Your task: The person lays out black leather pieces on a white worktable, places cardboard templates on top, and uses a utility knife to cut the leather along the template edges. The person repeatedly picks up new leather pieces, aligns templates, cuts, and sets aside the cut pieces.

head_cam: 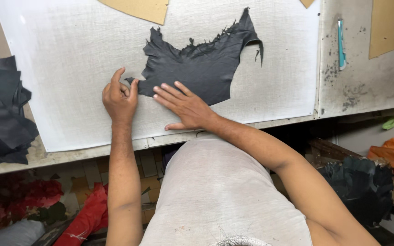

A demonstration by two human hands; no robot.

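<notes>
Left hand's grip (120, 94) pinches black leather piece (201, 66); right hand (185, 107) flattens it.

The person wears a pale grey-white sleeveless top, seen from above in the lower middle of the frame, its cloth lightly creased and marked with a few small reddish specks near the bottom edge. Both arms are bare from shoulder to wrist, with no watch, ring or glove on the left hand (120, 96) or the right hand (185, 107).
</notes>
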